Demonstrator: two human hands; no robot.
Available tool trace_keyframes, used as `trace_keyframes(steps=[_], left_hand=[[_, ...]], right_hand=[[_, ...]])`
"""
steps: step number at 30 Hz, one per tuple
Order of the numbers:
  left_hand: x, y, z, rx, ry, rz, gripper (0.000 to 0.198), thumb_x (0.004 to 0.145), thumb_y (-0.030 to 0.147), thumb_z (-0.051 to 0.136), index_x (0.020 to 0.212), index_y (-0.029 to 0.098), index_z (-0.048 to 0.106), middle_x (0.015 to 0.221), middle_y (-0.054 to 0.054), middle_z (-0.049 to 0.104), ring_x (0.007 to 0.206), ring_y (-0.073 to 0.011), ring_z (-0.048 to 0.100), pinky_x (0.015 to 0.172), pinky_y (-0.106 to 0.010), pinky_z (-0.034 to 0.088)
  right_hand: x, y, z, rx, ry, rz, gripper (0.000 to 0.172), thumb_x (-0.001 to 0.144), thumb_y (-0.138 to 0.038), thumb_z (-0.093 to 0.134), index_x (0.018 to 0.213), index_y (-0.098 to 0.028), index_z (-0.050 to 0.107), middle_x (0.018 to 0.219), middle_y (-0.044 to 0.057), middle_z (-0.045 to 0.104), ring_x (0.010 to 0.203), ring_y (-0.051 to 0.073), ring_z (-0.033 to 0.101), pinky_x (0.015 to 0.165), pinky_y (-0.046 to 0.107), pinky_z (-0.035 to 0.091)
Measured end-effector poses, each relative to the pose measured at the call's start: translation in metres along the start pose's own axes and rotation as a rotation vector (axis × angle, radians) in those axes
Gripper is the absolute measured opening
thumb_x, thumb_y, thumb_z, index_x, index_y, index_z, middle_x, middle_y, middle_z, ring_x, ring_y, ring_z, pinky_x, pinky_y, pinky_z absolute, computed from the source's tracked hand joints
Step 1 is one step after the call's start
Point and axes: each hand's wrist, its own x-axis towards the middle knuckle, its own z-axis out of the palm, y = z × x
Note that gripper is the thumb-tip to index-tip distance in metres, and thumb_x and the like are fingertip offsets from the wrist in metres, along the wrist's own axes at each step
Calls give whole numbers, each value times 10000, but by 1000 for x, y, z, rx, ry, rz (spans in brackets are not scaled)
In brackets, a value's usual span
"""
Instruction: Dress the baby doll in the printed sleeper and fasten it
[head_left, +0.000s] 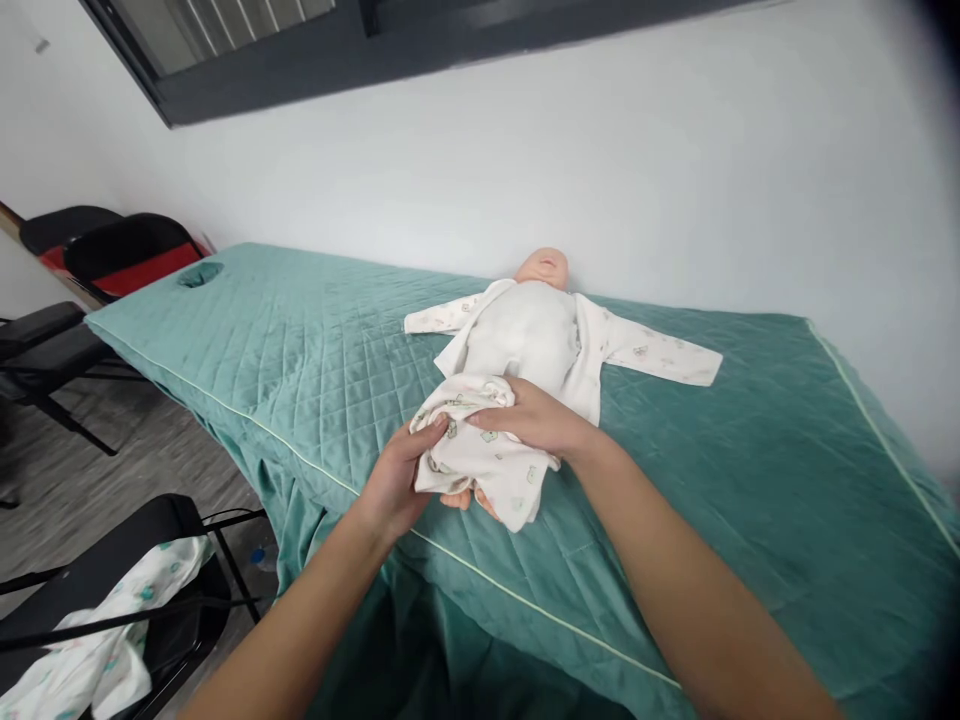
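Note:
A baby doll lies on its back on the green quilted bed, head toward the wall. Its white body shows between the spread halves of an unfastened printed baby jacket, sleeves stretched to both sides. Over the doll's legs, a bunched pair of printed baby pants is gripped from both sides. My left hand pinches the left edge with thumb and fingers. My right hand holds the upper right part, some fingers hidden by cloth. The doll's small feet peek out below the fabric.
The bed runs along a white wall and has a face hole at its far left. Black chairs stand beyond that end. On a nearer chair, a printed white cloth is draped.

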Motion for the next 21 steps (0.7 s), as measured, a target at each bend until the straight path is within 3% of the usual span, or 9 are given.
trace_keyframes(steps=[3,10,17,21], left_hand=[[-17,-3,2,19,70,-41,400,853,372,723,1120,74,720,800,-93,746,543,-148,636,543,-256,506],[-56,-7,21,-48,262,-113,451,848,328,741,1253,134,692,1073,-111,762,864,-205,727,691,-245,560],[-72,-38,27,-219,355,-75,515,852,341,738,1332,177,650,1170,-94,749,995,-233,722,847,-293,569],[-77,-51,23,-264,380,-86,506,847,339,740,1315,167,656,1207,-101,736,998,-230,720,861,-297,565]], right_hand=[[0,-5,1,-188,-27,10,324,808,-316,740,1096,-173,698,1041,38,739,934,198,679,787,291,520],[1,-13,3,-568,-44,29,140,772,-269,696,868,-173,663,869,5,693,818,179,630,679,256,449],[-2,-17,7,-684,-67,41,117,739,-210,641,848,-183,672,834,-8,693,790,167,620,652,246,406],[-3,-18,10,-778,-54,50,80,724,-207,642,802,-191,654,797,-24,680,753,150,599,634,241,374]])
